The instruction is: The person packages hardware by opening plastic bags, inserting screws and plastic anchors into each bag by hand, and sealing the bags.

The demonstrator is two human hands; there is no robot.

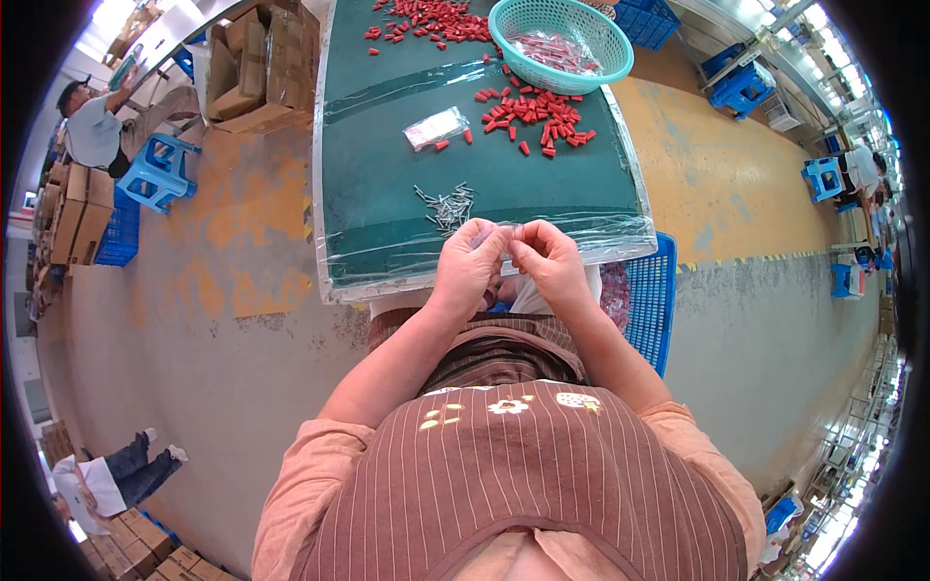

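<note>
My left hand [468, 263] and my right hand [550, 265] meet above the near edge of the green-topped table [378, 179]. Thumbs and fingers of both are pinched together on a small clear plastic bag [508, 242], mostly covered by the fingers; its contents cannot be made out. Just beyond my left hand lies a loose heap of grey metal screws [448, 207]. Farther off, a stack of flat clear bags [436, 128] rests beside a few red plugs [468, 137]. A bigger scatter of red plugs [542, 118] spreads to the right of the stack.
A turquoise basket [507, 48] of filled packets stands at the far right of the table, near another red pile [441, 19]. Under the right edge sits a blue crate [663, 300] with packets. Cardboard boxes [262, 63] and a blue stool [160, 172] are left; people work farther away.
</note>
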